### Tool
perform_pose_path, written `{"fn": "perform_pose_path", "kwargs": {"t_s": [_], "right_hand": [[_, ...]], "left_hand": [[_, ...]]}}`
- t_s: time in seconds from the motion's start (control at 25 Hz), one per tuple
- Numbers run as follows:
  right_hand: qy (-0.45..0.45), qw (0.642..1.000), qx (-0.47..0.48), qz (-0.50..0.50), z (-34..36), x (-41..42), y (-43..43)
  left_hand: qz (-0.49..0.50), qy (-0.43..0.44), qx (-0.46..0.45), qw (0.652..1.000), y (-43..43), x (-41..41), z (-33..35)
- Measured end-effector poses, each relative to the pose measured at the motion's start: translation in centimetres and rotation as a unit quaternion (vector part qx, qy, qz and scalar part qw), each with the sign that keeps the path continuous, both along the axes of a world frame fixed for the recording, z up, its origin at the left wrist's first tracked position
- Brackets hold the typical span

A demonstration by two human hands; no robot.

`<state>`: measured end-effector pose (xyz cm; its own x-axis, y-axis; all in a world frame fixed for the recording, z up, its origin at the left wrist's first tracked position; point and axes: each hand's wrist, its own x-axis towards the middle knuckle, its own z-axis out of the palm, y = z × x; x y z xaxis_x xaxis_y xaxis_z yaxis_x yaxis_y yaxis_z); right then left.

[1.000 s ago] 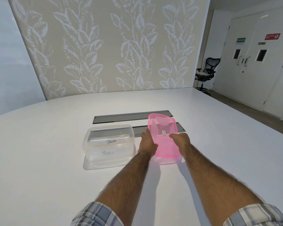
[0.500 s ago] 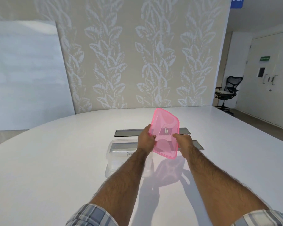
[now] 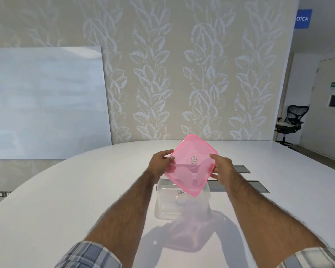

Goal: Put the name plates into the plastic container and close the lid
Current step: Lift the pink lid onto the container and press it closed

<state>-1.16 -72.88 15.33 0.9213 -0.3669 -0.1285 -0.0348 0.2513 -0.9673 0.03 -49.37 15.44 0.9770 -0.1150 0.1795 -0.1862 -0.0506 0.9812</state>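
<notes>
White table [image 3: 66, 200]: both hands grip pink lid [image 3: 191, 163], hiding part of clear container [image 3: 166, 207].

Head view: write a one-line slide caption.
Both hands, left and right, hold a pink lid tilted above the clear container.

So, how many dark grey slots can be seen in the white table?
2. One long dark grey slot lies behind the right hand; the other dark grey slot lies nearer, right of the clear plastic container. The hands hide their left parts.
</notes>
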Motion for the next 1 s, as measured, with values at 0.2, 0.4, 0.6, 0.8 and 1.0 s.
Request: {"fn": "perform_pose_path", "kwargs": {"t_s": [0.2, 0.4, 0.6, 0.8, 1.0], "right_hand": [[-0.021, 0.999, -0.019, -0.026, 2.4, 0.3, 4.7], [-0.014, 0.993, -0.093, -0.072, 1.7, -0.6, 6.9], [-0.01, 0.986, -0.15, -0.07, 1.5, -1.7, 5.9], [-0.013, 0.976, -0.215, 0.032, 3.2, -1.8, 3.4], [-0.022, 0.984, -0.174, 0.011, 2.3, -0.3, 1.6]], "left_hand": [[-0.042, 0.002, -0.005, 0.999, 7.1, 0.6, 1.4], [-0.074, 0.012, -0.007, 0.997, 11.9, 1.9, 1.5], [-0.102, 0.028, -0.016, 0.994, 12.3, 2.7, 1.0], [-0.145, 0.044, 0.015, 0.988, 9.2, 3.0, 0.5], [-0.094, 0.045, 0.009, 0.995, 5.3, 3.8, 0.4]]}}
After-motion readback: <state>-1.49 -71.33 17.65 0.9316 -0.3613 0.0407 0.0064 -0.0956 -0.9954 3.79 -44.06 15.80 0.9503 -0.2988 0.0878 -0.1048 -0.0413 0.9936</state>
